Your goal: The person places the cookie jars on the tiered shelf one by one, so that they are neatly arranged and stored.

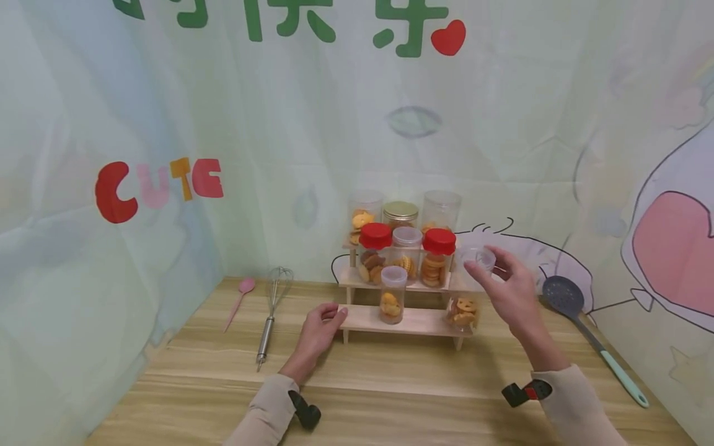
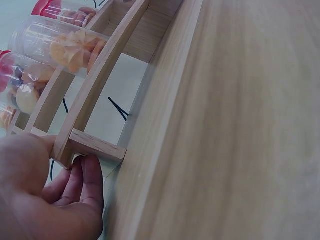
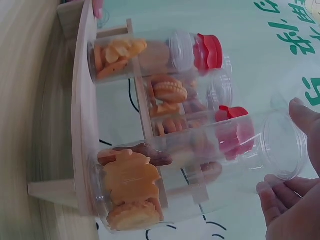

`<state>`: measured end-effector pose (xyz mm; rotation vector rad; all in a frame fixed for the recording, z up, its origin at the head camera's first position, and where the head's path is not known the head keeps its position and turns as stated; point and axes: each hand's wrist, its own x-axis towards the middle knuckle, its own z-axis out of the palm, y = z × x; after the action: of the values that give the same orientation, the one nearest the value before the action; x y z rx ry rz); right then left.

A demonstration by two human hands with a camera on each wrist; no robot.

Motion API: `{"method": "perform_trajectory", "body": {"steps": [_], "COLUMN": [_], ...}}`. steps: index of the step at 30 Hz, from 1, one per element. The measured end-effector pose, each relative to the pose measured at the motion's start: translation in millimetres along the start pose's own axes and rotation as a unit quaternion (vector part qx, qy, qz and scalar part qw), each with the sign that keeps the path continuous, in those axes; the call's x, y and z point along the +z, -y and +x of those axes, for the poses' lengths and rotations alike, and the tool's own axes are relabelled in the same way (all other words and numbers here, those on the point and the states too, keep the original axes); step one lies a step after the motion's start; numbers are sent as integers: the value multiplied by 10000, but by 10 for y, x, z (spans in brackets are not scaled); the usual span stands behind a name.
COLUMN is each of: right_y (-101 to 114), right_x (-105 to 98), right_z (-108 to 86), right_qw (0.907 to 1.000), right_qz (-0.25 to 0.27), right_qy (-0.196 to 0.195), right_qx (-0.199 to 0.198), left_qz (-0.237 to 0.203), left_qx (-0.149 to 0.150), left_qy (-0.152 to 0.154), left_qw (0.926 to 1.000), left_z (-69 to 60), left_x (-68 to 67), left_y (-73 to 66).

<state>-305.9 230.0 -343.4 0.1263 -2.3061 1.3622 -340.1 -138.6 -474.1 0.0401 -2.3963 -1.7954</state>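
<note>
A tiered wooden display rack [image 1: 421, 319] stands against the back cloth. My left hand [image 1: 317, 337] pinches the left end of its lowest step, thumb on top and fingers underneath in the left wrist view. At the step's right end is a tall clear jar [image 3: 200, 175] with cookies in its bottom. My right hand [image 1: 512, 291] grips this jar's clear lid [image 3: 285, 145] between thumb and fingers. A smaller clear jar of cookies [image 1: 393, 297] stands mid-step. Behind it, red-lidded jars [image 1: 434, 263] and a clear-lidded jar [image 1: 407, 257] fill the middle step.
On the top step are a gold-lidded jar [image 1: 400, 214] and two clear jars, partly hidden. A pink spoon [image 1: 240, 300] and a whisk [image 1: 269, 325] lie left of the rack. A grey skimmer [image 1: 580, 319] with a pale green handle lies to the right.
</note>
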Motion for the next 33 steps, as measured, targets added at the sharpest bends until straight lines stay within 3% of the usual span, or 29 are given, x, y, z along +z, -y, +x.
{"method": "perform_trajectory", "body": {"steps": [19, 33], "right_y": [197, 261], "right_x": [589, 787], "right_z": [37, 38], "right_qw": [9943, 9933], "right_qz": [1003, 1102], "right_qy": [346, 253], "right_qx": [-124, -226], "left_qz": [-51, -81], "left_qx": [-49, -43], "left_qy": [49, 65], "left_qw": [10000, 9999], "left_z": [-22, -25], "left_x": [-6, -11], "left_y": [-20, -17]}}
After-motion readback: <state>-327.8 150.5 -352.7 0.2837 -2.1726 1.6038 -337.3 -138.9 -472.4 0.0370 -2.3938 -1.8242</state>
